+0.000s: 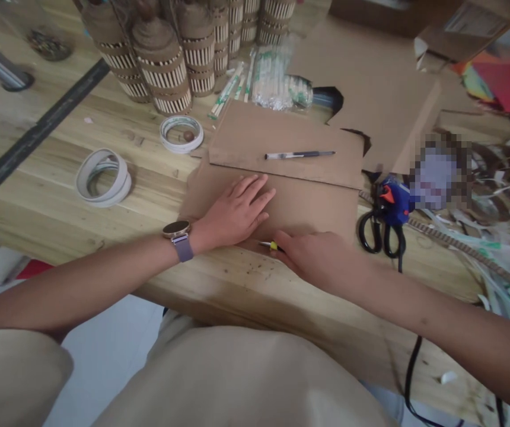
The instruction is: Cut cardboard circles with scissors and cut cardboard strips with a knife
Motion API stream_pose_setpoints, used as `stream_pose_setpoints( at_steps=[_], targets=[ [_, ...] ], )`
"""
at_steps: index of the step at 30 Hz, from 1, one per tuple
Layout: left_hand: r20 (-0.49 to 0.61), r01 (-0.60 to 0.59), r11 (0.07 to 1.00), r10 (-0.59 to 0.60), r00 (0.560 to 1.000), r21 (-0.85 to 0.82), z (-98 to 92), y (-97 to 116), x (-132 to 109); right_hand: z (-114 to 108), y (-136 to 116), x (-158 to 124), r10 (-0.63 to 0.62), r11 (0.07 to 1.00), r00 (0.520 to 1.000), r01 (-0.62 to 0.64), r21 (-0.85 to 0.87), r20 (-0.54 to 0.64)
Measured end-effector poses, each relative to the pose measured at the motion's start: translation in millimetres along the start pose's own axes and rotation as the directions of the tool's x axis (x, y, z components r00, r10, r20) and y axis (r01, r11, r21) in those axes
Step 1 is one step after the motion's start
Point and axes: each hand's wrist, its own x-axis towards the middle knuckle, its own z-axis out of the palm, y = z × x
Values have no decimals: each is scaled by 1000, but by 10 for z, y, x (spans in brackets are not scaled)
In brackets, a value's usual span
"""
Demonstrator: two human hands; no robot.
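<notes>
My left hand [236,211] lies flat with fingers spread on a brown cardboard sheet [308,201] at the near edge of the wooden table [50,207]. My right hand [312,255] is closed around a small yellow-tipped tool [271,245], probably a cutter, its tip at the cardboard's near edge just below my left hand. A second cardboard piece [246,133] overlaps the far side of the sheet, and a pen [299,155] rests on it.
Two tape rolls [102,177] [181,133] lie left of the cardboard. Stick-and-cardboard cylinders [166,65] and packed chopsticks [273,80] stand behind. Black scissors [377,231] and a blue glue gun [395,198] sit right, beside scraps. A black ruler [37,133] crosses the left.
</notes>
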Motion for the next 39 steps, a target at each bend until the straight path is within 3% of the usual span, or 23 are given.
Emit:
stream_pose_setpoints(
  at_steps=[8, 17, 23, 27, 36, 39],
  targets=[
    [12, 21, 999, -21, 1000, -27, 4, -8, 21, -111, -89, 88, -25, 999, 1000, 25, -32, 10],
    [-11, 2, 1000, -2, 1000, 3, 23, -12, 10, -37, -101, 120, -34, 999, 999, 33, -33, -34],
    [-17, 1, 1000, 0, 1000, 19, 25, -6, 9, -199, -220, 118, -27, 994, 999, 32, -106, 47],
    [-15, -17, 999, 18, 1000, 43, 24, -12, -1, -273, -262, 133, -38, 988, 999, 43, -147, 35],
    [16, -34, 999, 33, 999, 11, 2, -31, -7, -121, -133, 73, -76, 984, 997, 75, -163, -2],
    [28, -23, 1000, 23, 999, 2, -11, -26, -2, -90, -87, 28, -49, 986, 997, 58, -156, 57]
  ],
)
